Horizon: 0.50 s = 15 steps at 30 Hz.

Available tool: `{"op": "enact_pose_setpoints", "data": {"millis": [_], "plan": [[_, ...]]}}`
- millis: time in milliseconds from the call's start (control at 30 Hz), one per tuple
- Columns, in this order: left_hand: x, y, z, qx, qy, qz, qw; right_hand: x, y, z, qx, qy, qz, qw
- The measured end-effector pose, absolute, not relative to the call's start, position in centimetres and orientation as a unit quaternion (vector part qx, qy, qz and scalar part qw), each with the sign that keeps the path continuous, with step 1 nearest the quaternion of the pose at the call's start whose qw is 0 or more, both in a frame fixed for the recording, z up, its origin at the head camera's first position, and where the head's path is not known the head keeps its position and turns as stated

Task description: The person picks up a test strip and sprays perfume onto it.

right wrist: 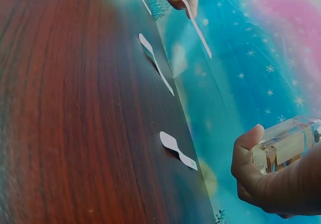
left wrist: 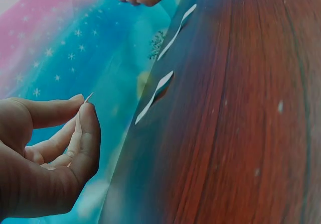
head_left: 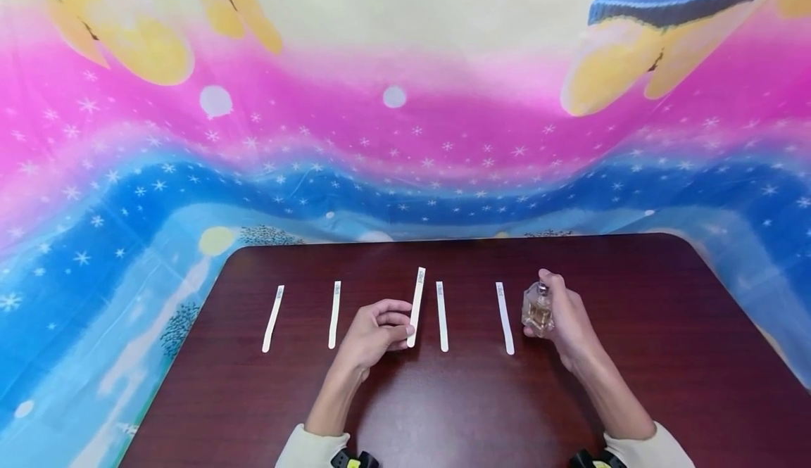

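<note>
Between thumb and fingers, my left hand (head_left: 374,336) pinches a white paper test strip (head_left: 416,306) near its rounded lower end. The strip stands up at a slant, with small writing at its top. My right hand (head_left: 572,324) grips a clear glass perfume bottle (head_left: 537,311) holding pale amber liquid, a finger at its sprayer top. In the right wrist view the bottle (right wrist: 288,148) is partly hidden by that hand, and the held strip (right wrist: 197,28) appears higher up. A strip lying on the table (head_left: 505,318) is just left of the bottle.
More white strips lie spaced in a row on the dark wooden table (head_left: 437,412): one at the far left (head_left: 273,318), one left of my left hand (head_left: 334,314), one right of it (head_left: 442,317). Behind the table hangs a colourful printed cloth (head_left: 393,137).
</note>
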State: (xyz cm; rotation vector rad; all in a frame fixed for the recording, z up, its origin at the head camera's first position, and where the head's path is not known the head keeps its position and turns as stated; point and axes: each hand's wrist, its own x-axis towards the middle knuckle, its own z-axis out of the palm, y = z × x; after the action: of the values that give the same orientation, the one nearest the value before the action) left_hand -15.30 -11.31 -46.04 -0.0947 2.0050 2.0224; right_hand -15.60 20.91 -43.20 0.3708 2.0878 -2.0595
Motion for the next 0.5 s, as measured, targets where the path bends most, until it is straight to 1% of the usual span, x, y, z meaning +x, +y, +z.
{"op": "enact_pose_setpoints", "data": {"millis": [233, 500], "plan": [[-15.6, -12.1, -46.2, -0.041, 0.699, 0.701, 0.135, -15.5, 21.0, -43.5, 0.123, 0.698, -0.699, 0.101], [-15.7, -12.8, -46.4, -0.053, 0.701, 0.699, 0.128, -15.8, 20.8, -43.5, 0.128, 0.691, -0.707, 0.084]]}}
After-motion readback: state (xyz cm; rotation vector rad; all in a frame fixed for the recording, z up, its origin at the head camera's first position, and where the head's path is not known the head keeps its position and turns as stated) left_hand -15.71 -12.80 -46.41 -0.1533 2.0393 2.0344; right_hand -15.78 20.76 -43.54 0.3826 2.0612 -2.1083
